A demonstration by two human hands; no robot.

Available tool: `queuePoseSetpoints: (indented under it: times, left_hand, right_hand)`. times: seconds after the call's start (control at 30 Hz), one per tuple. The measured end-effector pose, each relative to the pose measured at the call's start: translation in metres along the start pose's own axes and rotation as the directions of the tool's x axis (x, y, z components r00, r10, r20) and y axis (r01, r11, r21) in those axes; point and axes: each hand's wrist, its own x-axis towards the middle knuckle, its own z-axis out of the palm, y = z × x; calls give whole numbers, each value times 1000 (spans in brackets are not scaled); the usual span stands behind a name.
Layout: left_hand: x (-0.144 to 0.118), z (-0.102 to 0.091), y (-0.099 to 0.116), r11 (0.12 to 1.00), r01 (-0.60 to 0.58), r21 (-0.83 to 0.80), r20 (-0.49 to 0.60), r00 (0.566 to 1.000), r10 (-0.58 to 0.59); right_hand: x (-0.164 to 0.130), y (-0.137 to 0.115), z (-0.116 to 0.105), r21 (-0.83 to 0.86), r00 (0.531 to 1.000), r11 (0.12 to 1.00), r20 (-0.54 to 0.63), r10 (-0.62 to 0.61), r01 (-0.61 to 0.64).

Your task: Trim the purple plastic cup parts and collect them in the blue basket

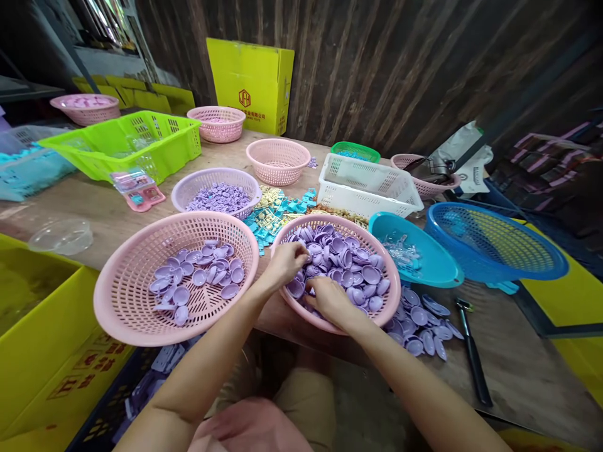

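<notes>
Head view: both forearms are extended from the bottom edge over the table lip into the pink basket of purple discs (390,295), which is set closest to the body so that it can be reached with bent elbows. The right hand (330,300) is laid on the near part of the pile, fingers curled down among the purple discs (348,263); whether a disc is pinched cannot be told. The left hand (286,262) is held at the basket's left rim with fingertips drawn together, apparently closed on one small purple piece, though the piece is largely hidden.

Just left, a second pink basket (122,295) holding a thinner layer of the same discs is placed touching-close, rim to rim. Loose discs (424,326) are spilled on the table to the right, beside a black tool (473,358).

Further back, a lilac basket (214,188), teal and yellow parts (277,210), a white crate (370,185) and a green crate (122,144) are lined up. A yellow carton (252,85) is stood against the wall.
</notes>
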Motion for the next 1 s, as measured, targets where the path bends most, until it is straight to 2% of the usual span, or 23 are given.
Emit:
queuePoseSetpoints:
  times: [0.03,0.1,0.13,0.2,0.3,0.4,0.47,0.53,0.6,0.67,0.73,0.77,0.83,0.87,0.9,1.0]
  left_hand:
    - [-3,-3,0,976,50,-211,-12,999,-53]
    - [-8,-10,2,803,146,-578,32,987,-157]
    - [-10,-13,3,692,184,-698,60,978,-199]
    - [-14,-18,4,523,221,-823,84,958,-273]
    - [-18,-24,3,390,210,-896,65,933,-353]
    - [-22,-21,2,291,202,-935,74,914,-398]
    - [-24,-12,5,200,253,-947,148,891,-429]
    - [-24,0,9,68,353,-933,296,861,-413]
    - [-23,11,13,-73,424,-903,421,835,-354]
    - [-22,16,16,-175,416,-892,451,837,-310]
    - [-23,14,15,-226,379,-897,437,837,-329]
    - [-24,10,13,-240,382,-892,446,827,-342]
    - [-26,1,9,-244,393,-886,460,808,-367]
    - [-27,-5,6,-231,393,-890,454,807,-377]
    - [-27,-11,4,-205,386,-899,437,813,-386]
    - [-20,-35,-1,-87,314,-945,320,844,-430]
  right_hand:
    - [0,-4,-1,-32,999,999,26,21,-20]
    - [1,-11,-3,-87,997,996,61,42,-36]
    - [1,-14,-4,-104,997,994,68,42,-35]
    - [3,-14,-4,-118,997,993,71,31,-22]
    - [5,-6,-7,-73,998,997,53,44,-40]
    - [5,6,-20,115,996,992,-61,59,-51]
    - [3,7,-32,275,982,960,-186,10,42]
    - [0,2,-41,362,946,912,-314,-74,191]
    - [-1,-6,-46,336,899,880,-394,-193,336]
    - [0,-11,-47,294,856,841,-406,-319,453]
    - [5,-9,-45,316,838,809,-417,-351,496]
    - [8,-5,-43,331,842,816,-441,-309,473]
    - [16,7,-37,305,862,888,-477,-172,345]
    - [22,14,-32,238,877,939,-467,-115,250]
    - [27,19,-26,139,910,978,-406,-88,157]
    - [41,25,-6,-158,969,987,-244,-29,-11]
